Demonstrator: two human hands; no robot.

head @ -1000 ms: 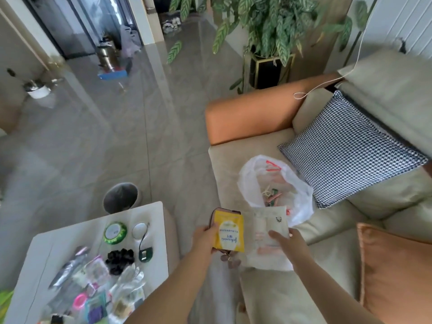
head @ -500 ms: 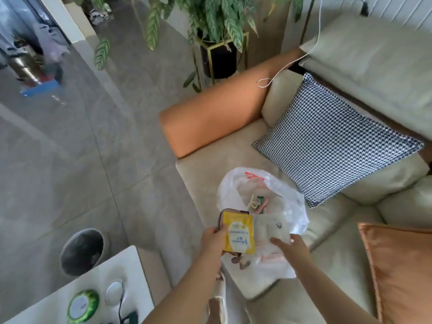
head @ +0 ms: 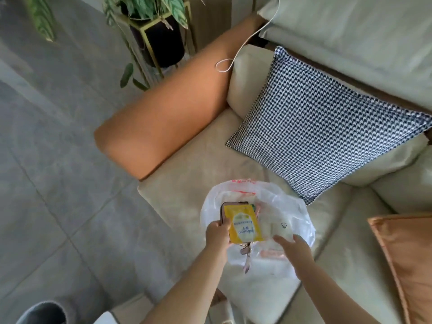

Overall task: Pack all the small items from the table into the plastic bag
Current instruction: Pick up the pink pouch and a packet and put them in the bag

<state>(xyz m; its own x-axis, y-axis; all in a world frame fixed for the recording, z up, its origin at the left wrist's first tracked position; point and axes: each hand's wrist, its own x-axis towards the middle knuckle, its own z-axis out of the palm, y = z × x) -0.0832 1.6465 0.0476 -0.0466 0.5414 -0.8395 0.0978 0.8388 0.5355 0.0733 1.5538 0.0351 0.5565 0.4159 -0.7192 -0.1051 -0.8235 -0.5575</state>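
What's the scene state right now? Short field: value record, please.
setting: beige sofa with orange armrest
plastic bag: white, lying open on the sofa seat
left hand: grips yellow packet stacked on a pink pouch, over the bag mouth
right hand: holds a pale clear packet over the bag
packing status: held items not yet released
nearby: checked cushion, orange cushion, white cable, potted plant
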